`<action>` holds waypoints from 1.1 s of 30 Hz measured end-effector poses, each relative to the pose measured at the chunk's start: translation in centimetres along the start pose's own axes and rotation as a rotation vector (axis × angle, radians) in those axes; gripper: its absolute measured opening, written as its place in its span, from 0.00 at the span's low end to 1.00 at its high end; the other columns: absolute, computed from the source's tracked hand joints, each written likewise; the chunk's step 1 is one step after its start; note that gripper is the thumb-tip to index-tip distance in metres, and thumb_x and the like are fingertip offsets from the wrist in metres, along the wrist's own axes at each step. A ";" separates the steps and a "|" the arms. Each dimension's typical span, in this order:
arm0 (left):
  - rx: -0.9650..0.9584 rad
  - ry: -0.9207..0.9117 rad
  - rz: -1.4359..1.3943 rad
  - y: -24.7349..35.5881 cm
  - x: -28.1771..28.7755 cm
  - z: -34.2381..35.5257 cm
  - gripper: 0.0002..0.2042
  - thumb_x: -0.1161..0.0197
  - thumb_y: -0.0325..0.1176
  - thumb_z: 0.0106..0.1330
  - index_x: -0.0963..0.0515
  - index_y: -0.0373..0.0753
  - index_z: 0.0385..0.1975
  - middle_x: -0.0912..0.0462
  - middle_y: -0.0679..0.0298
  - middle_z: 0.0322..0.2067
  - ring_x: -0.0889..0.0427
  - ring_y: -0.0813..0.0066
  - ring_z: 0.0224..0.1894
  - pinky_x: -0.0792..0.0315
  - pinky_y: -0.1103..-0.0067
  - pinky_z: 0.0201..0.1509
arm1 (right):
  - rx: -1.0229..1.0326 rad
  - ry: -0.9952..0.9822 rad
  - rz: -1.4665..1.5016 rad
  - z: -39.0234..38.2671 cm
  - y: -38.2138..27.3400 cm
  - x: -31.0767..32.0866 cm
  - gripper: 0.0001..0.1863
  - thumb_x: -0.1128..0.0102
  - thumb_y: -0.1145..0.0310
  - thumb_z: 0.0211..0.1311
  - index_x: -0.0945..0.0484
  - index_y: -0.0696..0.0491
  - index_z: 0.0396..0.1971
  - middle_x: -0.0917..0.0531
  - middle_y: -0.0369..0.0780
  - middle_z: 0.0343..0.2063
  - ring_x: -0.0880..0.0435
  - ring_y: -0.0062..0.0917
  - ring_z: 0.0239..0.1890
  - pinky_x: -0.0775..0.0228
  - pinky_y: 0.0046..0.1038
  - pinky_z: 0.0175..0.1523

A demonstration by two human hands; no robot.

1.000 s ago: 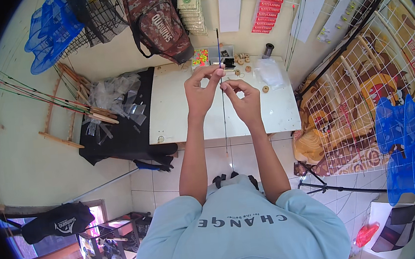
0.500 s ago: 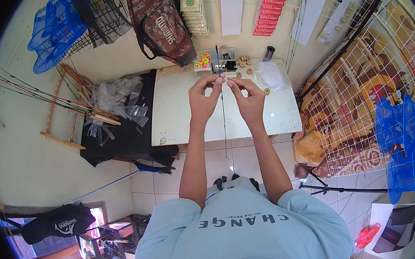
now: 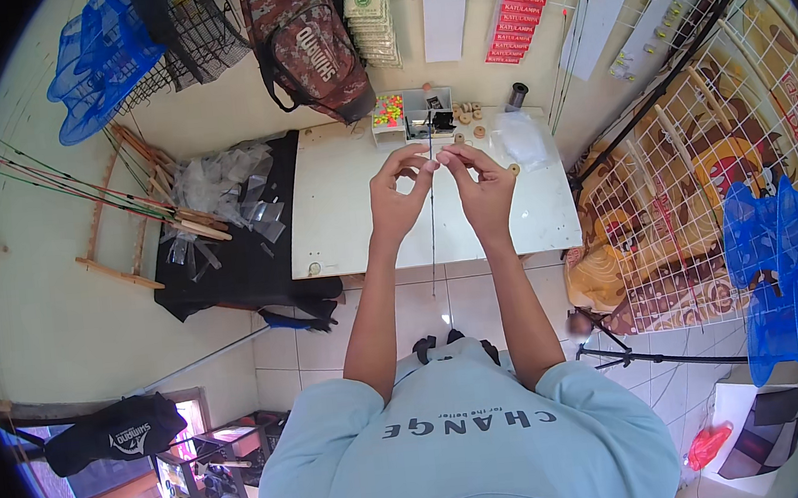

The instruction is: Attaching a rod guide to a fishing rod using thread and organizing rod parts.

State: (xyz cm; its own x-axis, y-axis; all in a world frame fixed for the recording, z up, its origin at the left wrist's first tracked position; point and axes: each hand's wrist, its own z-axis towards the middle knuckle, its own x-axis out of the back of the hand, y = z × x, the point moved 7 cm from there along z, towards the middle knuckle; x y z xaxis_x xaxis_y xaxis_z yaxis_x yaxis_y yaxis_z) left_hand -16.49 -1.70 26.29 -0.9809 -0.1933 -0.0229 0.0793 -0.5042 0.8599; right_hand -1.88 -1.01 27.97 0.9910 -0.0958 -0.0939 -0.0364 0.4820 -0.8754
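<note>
Both hands are raised over the white surface (image 3: 338, 216), fingertips almost meeting above its middle. The left hand (image 3: 395, 192) has its thumb and forefinger pressed together on a thin dark rod (image 3: 431, 217), and the right hand (image 3: 481, 182) pinches the same rod just beside it, the other fingers loosely curled. The rod runs nearly straight from the far edge of the surface, through the 2 pinches, and down past the near edge over the tiled floor (image 3: 331, 342); what sits at the pinch point is too small to tell. At the back of the surface stands a clear compartment box (image 3: 389, 113) filled with small bright beads in pink, yellow and green, and next to it a second clear box (image 3: 431, 116) holding small dark pieces that cannot be made out. Several small tan spools (image 3: 469, 113) lie just right of the boxes, with 1 more (image 3: 512, 170) near the right hand. A dark cylinder (image 3: 518, 95) stands at the far right corner, and a clear plastic bag (image 3: 520, 136) lies near it. To the left, a black table (image 3: 228, 265) carries a heap of clear plastic sleeves (image 3: 219, 180).
</note>
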 end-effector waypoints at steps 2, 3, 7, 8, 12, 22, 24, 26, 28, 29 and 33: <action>0.001 -0.010 0.010 -0.1 0.0 -0.1 0.09 0.37 0.27 0.61 0.21 0.37 0.41 0.16 0.66 0.31 0.21 0.82 0.33 0.30 0.83 0.37 | 0.015 -0.009 -0.005 0.1 0.1 -0.2 0.07 0.36 0.74 0.57 0.19 0.61 0.34 0.16 0.38 0.29 0.22 0.15 0.30 0.31 0.19 0.38; 0.035 -0.041 0.033 -0.3 0.0 -0.2 0.08 0.38 0.24 0.61 0.23 0.34 0.40 0.18 0.65 0.32 0.20 0.81 0.37 0.31 0.82 0.41 | 0.031 -0.017 -0.011 0.1 0.0 -0.3 0.06 0.36 0.74 0.57 0.18 0.61 0.33 0.16 0.38 0.29 0.23 0.15 0.30 0.31 0.19 0.37; 0.041 -0.019 0.040 -0.7 0.3 -0.5 0.07 0.37 0.25 0.61 0.22 0.34 0.38 0.18 0.65 0.33 0.20 0.81 0.36 0.30 0.82 0.40 | -0.019 -0.049 0.032 0.1 0.3 -0.8 0.07 0.38 0.74 0.59 0.19 0.61 0.35 0.17 0.37 0.30 0.25 0.16 0.29 0.31 0.19 0.38; 0.042 -0.008 0.039 -0.7 0.4 -0.5 0.07 0.36 0.26 0.61 0.22 0.34 0.37 0.18 0.65 0.33 0.20 0.81 0.36 0.30 0.82 0.40 | -0.042 -0.048 0.016 0.1 0.6 -0.8 0.07 0.39 0.74 0.60 0.19 0.61 0.35 0.17 0.37 0.30 0.24 0.16 0.31 0.31 0.19 0.39; 0.040 0.011 0.046 -0.9 0.6 -0.7 0.07 0.36 0.26 0.61 0.22 0.34 0.37 0.18 0.65 0.34 0.21 0.81 0.37 0.31 0.83 0.41 | -0.045 -0.040 0.060 0.0 1.0 -0.7 0.07 0.40 0.73 0.61 0.20 0.61 0.36 0.17 0.37 0.30 0.22 0.15 0.33 0.31 0.19 0.41; 0.071 0.029 0.021 -1.5 1.0 -1.3 0.07 0.34 0.25 0.59 0.22 0.34 0.36 0.19 0.67 0.32 0.24 0.84 0.34 0.31 0.84 0.40 | -0.061 -0.031 0.060 -0.3 1.1 -0.7 0.07 0.39 0.72 0.60 0.19 0.60 0.34 0.17 0.36 0.30 0.24 0.15 0.31 0.32 0.19 0.40; 0.070 0.026 0.030 -1.5 1.0 -1.3 0.07 0.34 0.25 0.59 0.21 0.34 0.36 0.18 0.66 0.33 0.24 0.84 0.34 0.31 0.84 0.41 | -0.047 -0.030 0.059 -0.3 1.1 -0.6 0.07 0.38 0.72 0.60 0.19 0.59 0.34 0.18 0.36 0.30 0.25 0.15 0.31 0.32 0.19 0.39; 0.059 0.024 0.031 -1.3 1.1 -1.3 0.07 0.34 0.25 0.59 0.21 0.34 0.37 0.18 0.65 0.34 0.23 0.83 0.34 0.31 0.84 0.41 | -0.040 -0.030 0.065 -0.3 1.0 -0.7 0.07 0.38 0.72 0.60 0.19 0.60 0.34 0.18 0.36 0.30 0.24 0.15 0.31 0.32 0.19 0.40; -0.003 0.010 0.096 -0.7 1.2 -1.3 0.08 0.35 0.25 0.59 0.21 0.34 0.38 0.17 0.64 0.35 0.23 0.82 0.34 0.30 0.83 0.41 | -0.049 -0.021 0.061 -0.4 1.0 -0.7 0.07 0.38 0.72 0.60 0.19 0.60 0.34 0.18 0.36 0.31 0.24 0.15 0.32 0.32 0.19 0.40; -0.003 0.010 0.096 -0.7 1.1 -1.3 0.08 0.35 0.25 0.59 0.21 0.34 0.38 0.17 0.64 0.35 0.23 0.82 0.34 0.30 0.83 0.41 | -0.049 -0.021 0.061 -0.5 0.9 -0.7 0.07 0.38 0.72 0.60 0.19 0.60 0.34 0.18 0.36 0.31 0.24 0.15 0.32 0.32 0.19 0.40; 0.087 0.047 0.033 -1.2 1.2 -1.4 0.06 0.35 0.24 0.59 0.20 0.34 0.36 0.18 0.61 0.36 0.23 0.80 0.37 0.30 0.83 0.41 | -0.042 -0.035 0.055 -0.6 0.6 -0.9 0.07 0.38 0.72 0.60 0.19 0.60 0.34 0.18 0.37 0.31 0.24 0.15 0.32 0.32 0.19 0.40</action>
State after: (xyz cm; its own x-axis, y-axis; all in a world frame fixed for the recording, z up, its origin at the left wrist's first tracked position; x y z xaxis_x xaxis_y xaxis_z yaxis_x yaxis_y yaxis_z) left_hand -17.54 -2.47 24.50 -0.9684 -0.2488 -0.0156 0.0940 -0.4226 0.9014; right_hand -2.90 -1.18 27.27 0.9912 -0.0396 -0.1262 -0.0952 0.4484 -0.8888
